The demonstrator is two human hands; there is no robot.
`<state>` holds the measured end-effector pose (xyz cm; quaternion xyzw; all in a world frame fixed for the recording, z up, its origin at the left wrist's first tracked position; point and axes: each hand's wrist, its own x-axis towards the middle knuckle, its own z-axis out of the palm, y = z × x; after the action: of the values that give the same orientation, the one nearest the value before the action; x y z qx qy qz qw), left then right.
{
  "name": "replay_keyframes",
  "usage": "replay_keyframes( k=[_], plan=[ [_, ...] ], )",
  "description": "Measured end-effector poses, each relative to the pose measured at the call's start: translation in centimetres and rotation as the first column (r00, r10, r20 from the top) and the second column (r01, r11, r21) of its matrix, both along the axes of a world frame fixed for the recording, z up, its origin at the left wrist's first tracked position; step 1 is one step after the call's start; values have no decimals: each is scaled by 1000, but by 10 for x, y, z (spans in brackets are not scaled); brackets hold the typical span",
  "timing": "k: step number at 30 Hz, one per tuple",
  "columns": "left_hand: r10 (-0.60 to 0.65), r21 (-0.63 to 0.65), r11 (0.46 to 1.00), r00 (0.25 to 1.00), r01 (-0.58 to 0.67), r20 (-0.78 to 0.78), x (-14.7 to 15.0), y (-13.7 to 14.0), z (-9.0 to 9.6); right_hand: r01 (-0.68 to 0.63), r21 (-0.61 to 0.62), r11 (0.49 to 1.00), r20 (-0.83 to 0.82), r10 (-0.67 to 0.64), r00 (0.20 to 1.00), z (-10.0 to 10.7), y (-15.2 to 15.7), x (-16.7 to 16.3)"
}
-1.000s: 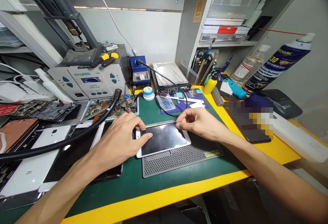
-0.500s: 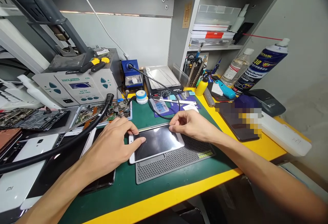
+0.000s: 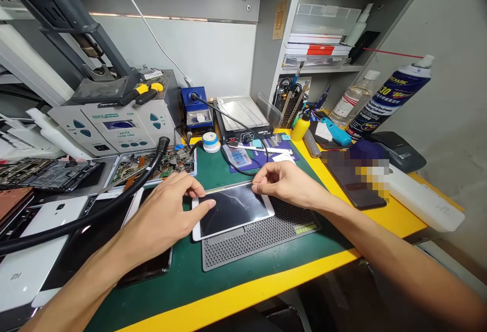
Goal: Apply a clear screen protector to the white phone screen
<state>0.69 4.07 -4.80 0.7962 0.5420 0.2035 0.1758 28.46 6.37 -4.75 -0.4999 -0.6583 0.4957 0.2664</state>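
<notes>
Tablet (image 3: 234, 213) on grey mat (image 3: 261, 243) — left hand (image 3: 171, 208) spread over one end, right hand (image 3: 281, 182) pinching its far edge.

One head camera looks down across the workbench (image 3: 243, 299)

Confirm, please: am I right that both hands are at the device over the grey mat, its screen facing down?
No: the head view shows the screen facing up. Left hand and right hand are at the device over the grey mat.
</notes>
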Motion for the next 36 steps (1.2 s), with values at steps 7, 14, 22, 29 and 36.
replay_keyframes(
  k=[7, 14, 22, 29, 36],
  plan=[
    [0, 15, 1000, 1000, 1, -20, 1, 0, 0, -5, 4, 1000, -4, 5, 1000, -2, 0, -1],
    [-15, 27, 1000, 1000, 16, -21, 3, 1, 0, -6, 9, 1000, 12, 6, 1000, -2, -1, -2],
    [-28, 45, 999, 999, 30, -38, 1, 0, -2, -4, 18, 1000, 33, 4, 999, -3, -2, -1],
    [-21, 39, 999, 999, 22, -32, 2, -1, 1, 2, 4, 1000, 22, -2, 1000, -2, -2, -1],
    [-29, 45, 999, 999, 30, -22, 2, -2, 3, 7, -3, 1000, 11, -7, 1000, 0, -2, -2]
  ],
)
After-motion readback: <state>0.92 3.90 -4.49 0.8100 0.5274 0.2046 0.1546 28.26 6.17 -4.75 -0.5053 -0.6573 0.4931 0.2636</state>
